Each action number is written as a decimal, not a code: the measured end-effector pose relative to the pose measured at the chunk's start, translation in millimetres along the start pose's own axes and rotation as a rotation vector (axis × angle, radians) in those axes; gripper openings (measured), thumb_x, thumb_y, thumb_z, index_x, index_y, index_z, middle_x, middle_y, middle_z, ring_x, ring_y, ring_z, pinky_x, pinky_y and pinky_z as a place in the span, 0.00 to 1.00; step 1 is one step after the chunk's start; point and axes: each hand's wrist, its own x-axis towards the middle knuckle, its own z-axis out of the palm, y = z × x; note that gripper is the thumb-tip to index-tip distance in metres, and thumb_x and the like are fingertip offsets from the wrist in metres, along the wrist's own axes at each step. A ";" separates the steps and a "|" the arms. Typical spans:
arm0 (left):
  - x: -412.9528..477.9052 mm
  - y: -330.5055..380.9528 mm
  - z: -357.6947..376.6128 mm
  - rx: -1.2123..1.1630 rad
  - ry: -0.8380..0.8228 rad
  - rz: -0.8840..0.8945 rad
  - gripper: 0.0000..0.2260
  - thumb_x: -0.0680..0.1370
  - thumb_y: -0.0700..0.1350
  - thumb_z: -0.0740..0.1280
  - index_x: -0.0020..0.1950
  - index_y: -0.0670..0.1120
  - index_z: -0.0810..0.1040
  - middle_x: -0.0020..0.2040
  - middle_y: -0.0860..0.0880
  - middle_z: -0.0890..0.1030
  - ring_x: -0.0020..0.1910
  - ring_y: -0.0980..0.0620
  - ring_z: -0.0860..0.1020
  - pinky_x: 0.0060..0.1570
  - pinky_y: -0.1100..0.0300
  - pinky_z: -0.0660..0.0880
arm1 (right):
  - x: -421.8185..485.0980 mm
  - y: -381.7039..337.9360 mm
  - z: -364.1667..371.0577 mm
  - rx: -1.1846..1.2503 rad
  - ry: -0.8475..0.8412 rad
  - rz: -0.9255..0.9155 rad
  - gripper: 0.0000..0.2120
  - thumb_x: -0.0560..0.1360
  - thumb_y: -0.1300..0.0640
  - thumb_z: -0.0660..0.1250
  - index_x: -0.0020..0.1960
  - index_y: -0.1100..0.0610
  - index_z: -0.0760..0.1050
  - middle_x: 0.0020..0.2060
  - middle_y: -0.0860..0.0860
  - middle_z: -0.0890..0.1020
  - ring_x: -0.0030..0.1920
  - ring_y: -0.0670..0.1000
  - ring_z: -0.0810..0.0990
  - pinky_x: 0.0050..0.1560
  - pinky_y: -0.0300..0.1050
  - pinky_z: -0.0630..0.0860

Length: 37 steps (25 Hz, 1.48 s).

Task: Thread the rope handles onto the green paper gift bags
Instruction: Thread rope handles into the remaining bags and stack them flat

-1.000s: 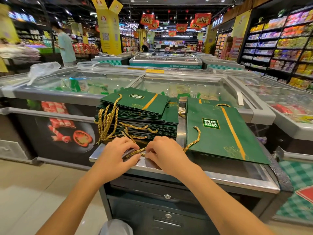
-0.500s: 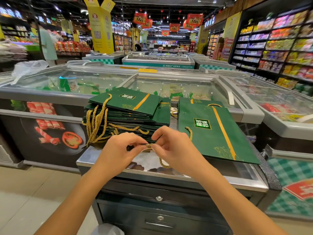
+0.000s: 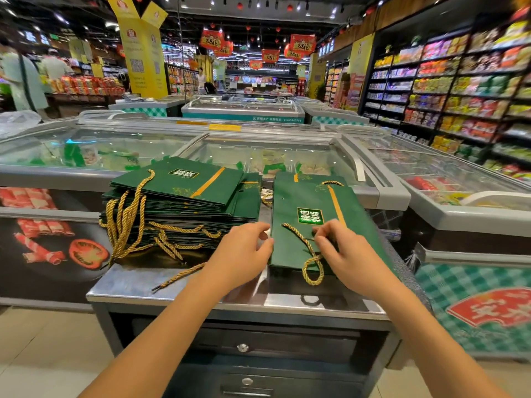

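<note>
Green paper gift bag (image 3: 310, 196) lies flat on top of a low pile at the right of the steel counter (image 3: 138, 285), printed face up, its near edge towards the person. A gold rope handle (image 3: 296, 232) lies loose across its lower half and curls into a loop that hangs over the near edge. I cannot tell if either end has gone through a hole yet; by the slack in it, this bag looks to be at the start of its threading.

The right hand (image 3: 347, 254) pinches the rope handle between thumb and fingertips, just below the bag's label. The left hand (image 3: 244, 251) has curled fingers at the bag's left edge and seems to grip that edge to steady it.

Just to the left stands a taller stack of bags (image 3: 184, 202) with many gold cords trailing down its left and near sides, so a good share of the job looks finished. A loose rope (image 3: 181, 275) lies on the counter before that stack, not yet used. How many bags in the right pile lack handles is hidden, though a gold loop shows at its far end. Glass-topped freezers (image 3: 115, 150) stand behind.
</note>
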 end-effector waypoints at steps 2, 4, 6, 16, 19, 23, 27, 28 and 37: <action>0.4 3.8 5.5 -0.009 -0.018 -0.025 0.20 0.83 0.49 0.62 0.74 0.45 0.72 0.61 0.49 0.81 0.55 0.49 0.79 0.58 0.51 0.77 | -15.5 1.8 3.5 0.023 -0.025 -0.013 0.08 0.84 0.53 0.60 0.46 0.44 0.67 0.50 0.54 0.84 0.45 0.57 0.82 0.48 0.55 0.77; 0.5 6.3 10.0 -0.029 -0.019 -0.044 0.18 0.84 0.51 0.62 0.71 0.45 0.75 0.58 0.48 0.82 0.55 0.49 0.80 0.58 0.50 0.77 | -28.6 4.1 6.2 0.027 -0.033 -0.033 0.08 0.84 0.53 0.60 0.47 0.44 0.67 0.51 0.52 0.84 0.47 0.55 0.83 0.49 0.56 0.78; 0.4 8.0 13.1 -0.044 -0.011 -0.083 0.18 0.82 0.54 0.63 0.68 0.46 0.76 0.52 0.49 0.82 0.51 0.50 0.79 0.54 0.51 0.77 | -39.1 6.2 5.3 0.010 -0.029 -0.054 0.06 0.84 0.53 0.60 0.49 0.45 0.68 0.49 0.49 0.83 0.44 0.48 0.81 0.47 0.48 0.77; -11.6 11.9 28.3 -0.255 0.048 -0.190 0.16 0.72 0.57 0.77 0.50 0.52 0.75 0.42 0.54 0.79 0.41 0.57 0.77 0.41 0.60 0.72 | -16.6 3.0 -5.3 0.129 0.028 -0.031 0.03 0.81 0.57 0.65 0.48 0.51 0.75 0.40 0.45 0.86 0.42 0.44 0.84 0.45 0.46 0.80; -20.0 9.3 26.4 -0.293 -0.037 -0.197 0.17 0.69 0.56 0.79 0.45 0.50 0.75 0.38 0.54 0.79 0.35 0.58 0.74 0.38 0.58 0.73 | 8.4 0.2 1.7 0.101 0.058 -0.025 0.03 0.79 0.56 0.68 0.47 0.52 0.77 0.40 0.49 0.85 0.41 0.49 0.83 0.46 0.50 0.80; -35.4 10.3 13.8 -0.183 -0.176 -0.123 0.19 0.69 0.59 0.78 0.40 0.47 0.74 0.31 0.56 0.72 0.26 0.62 0.68 0.31 0.64 0.65 | 35.9 -3.5 12.3 0.223 0.052 -0.007 0.03 0.74 0.60 0.72 0.44 0.53 0.80 0.38 0.52 0.86 0.40 0.54 0.84 0.46 0.53 0.82; -39.1 7.6 5.2 -0.182 -0.217 -0.113 0.18 0.73 0.59 0.75 0.45 0.46 0.77 0.35 0.55 0.71 0.29 0.62 0.69 0.31 0.67 0.65 | 36.6 1.6 23.4 0.348 0.039 0.006 0.06 0.72 0.66 0.73 0.43 0.56 0.81 0.38 0.55 0.85 0.36 0.48 0.80 0.41 0.43 0.79; -36.4 5.9 5.7 -0.228 -0.197 -0.134 0.16 0.74 0.58 0.74 0.46 0.47 0.77 0.35 0.55 0.72 0.29 0.61 0.70 0.33 0.65 0.67 | 33.6 2.2 25.4 0.374 0.025 0.026 0.06 0.72 0.66 0.73 0.43 0.56 0.81 0.37 0.55 0.85 0.35 0.47 0.79 0.39 0.41 0.78; -25.5 -11.3 20.8 -0.425 -0.045 -0.150 0.09 0.80 0.40 0.63 0.51 0.52 0.79 0.36 0.56 0.78 0.29 0.53 0.72 0.32 0.56 0.71 | 27.9 2.8 25.1 0.432 -0.061 0.043 0.03 0.75 0.63 0.74 0.44 0.56 0.85 0.35 0.56 0.84 0.35 0.47 0.79 0.36 0.40 0.76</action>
